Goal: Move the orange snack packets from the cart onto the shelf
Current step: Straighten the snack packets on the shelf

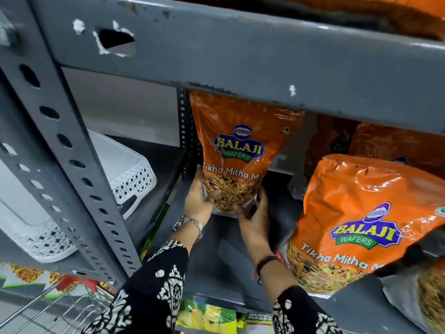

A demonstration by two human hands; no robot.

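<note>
Orange packet (237, 150) upright on grey metal shelf (216, 256); left hand (201, 195), right hand (252, 219) grip clamped on base.

A grey slotted-steel rack (72, 165) with chipped paint fills the view. White lattice baskets (130, 174) sit in the neighbouring bay against a pale wall (120, 102). Overhead light glints off the beam (240, 56).

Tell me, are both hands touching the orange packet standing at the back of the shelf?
Touching. In the head view the left hand cups the orange packet at its lower left corner, and the right hand presses against its lower right edge.
</note>
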